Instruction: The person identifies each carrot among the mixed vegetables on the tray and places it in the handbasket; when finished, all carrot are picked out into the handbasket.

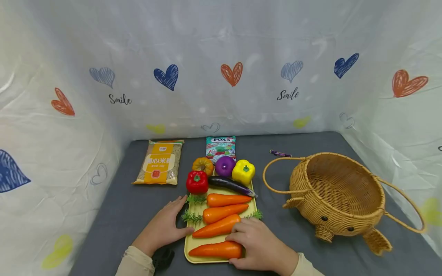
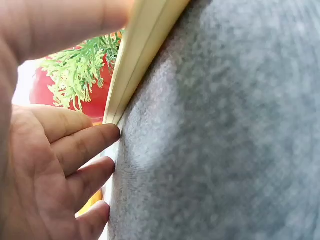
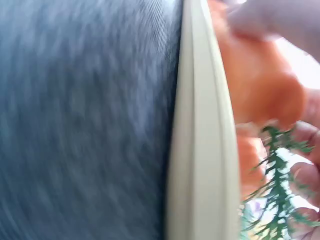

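Note:
A pale yellow tray carries several carrots in a column. My right hand grips the thick end of the nearest carrot; in the right wrist view the thumb presses this carrot beside the tray wall. At the tray's left edge, my left hand rests with fingers extended, its fingertips against the tray side. Beyond the carrots lie an eggplant, a red bell pepper, a yellow bell pepper, a purple onion and a small pumpkin.
A wicker basket with two loop handles stands at the right. Behind the tray lies a mint candy bag, with a bag of grain to its left. A purple-wrapped candy lies near the basket.

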A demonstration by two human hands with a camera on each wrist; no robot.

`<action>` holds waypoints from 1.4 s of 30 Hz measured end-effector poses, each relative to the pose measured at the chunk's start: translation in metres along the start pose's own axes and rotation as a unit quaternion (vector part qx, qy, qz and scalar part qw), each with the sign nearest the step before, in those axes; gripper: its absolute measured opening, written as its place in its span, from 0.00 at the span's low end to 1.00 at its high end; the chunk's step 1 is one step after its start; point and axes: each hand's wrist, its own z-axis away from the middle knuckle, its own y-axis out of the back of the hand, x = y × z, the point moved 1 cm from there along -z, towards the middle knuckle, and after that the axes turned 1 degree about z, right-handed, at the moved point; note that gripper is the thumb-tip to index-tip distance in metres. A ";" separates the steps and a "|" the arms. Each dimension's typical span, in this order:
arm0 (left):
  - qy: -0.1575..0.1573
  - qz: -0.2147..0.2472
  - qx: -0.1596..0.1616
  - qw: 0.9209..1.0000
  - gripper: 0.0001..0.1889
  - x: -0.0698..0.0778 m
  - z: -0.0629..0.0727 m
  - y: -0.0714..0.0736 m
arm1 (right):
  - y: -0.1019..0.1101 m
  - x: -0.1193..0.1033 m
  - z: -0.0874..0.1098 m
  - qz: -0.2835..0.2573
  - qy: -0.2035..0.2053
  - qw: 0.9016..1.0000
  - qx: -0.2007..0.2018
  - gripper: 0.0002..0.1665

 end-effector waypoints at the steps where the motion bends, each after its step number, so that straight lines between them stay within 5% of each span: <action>1: 0.000 0.001 -0.001 1.000 0.62 0.000 -0.001 -0.001 | 0.001 0.000 0.000 0.002 0.002 1.000 0.005 0.21; 9: -0.005 -0.008 -0.010 1.000 0.62 -0.004 0.000 -0.003 | 0.026 -0.007 0.003 0.035 -0.012 0.998 0.040 0.21; 22: 0.012 -0.021 -0.017 1.000 0.61 -0.003 0.003 0.003 | 0.105 0.009 0.028 0.110 -0.070 0.989 0.071 0.23; 33: 0.003 -0.023 -0.019 1.000 0.60 -0.003 0.004 -0.004 | 0.157 0.031 0.057 0.182 -0.088 0.971 0.127 0.26; 42: -0.011 -0.033 -0.013 0.999 0.61 0.003 -0.002 -0.003 | 0.198 0.049 0.086 0.253 -0.123 0.942 0.183 0.37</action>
